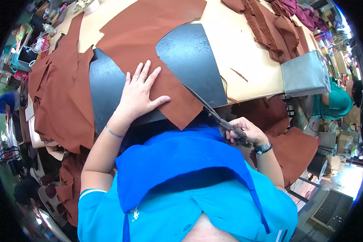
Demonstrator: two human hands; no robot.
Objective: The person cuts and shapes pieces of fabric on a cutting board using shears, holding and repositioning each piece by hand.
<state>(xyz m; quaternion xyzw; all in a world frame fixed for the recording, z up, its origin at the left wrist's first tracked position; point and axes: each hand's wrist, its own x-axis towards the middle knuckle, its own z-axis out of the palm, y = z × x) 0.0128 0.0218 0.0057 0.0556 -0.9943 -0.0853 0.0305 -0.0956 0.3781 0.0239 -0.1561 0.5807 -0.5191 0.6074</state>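
Note:
My left hand [140,90] lies flat with fingers spread on a reddish-brown leather piece [177,103], whose pointed end hangs toward my blue apron. Under the leather is a black board [195,56], showing on both sides of it. In my right hand [246,132], off the table's front edge, is a pair of dark shears [211,109] with cloth-like wrapping on the handles. Their blades point up and left, with the tips at the right edge of the leather. Whether the blades are parted I cannot tell.
More brown leather [68,88] drapes over the table's left side. Leather scraps [270,30] lie at the back right, near a grey metal block [305,74]. A thin offcut [238,74] lies on the pale tabletop [254,52]. Other people are at both sides.

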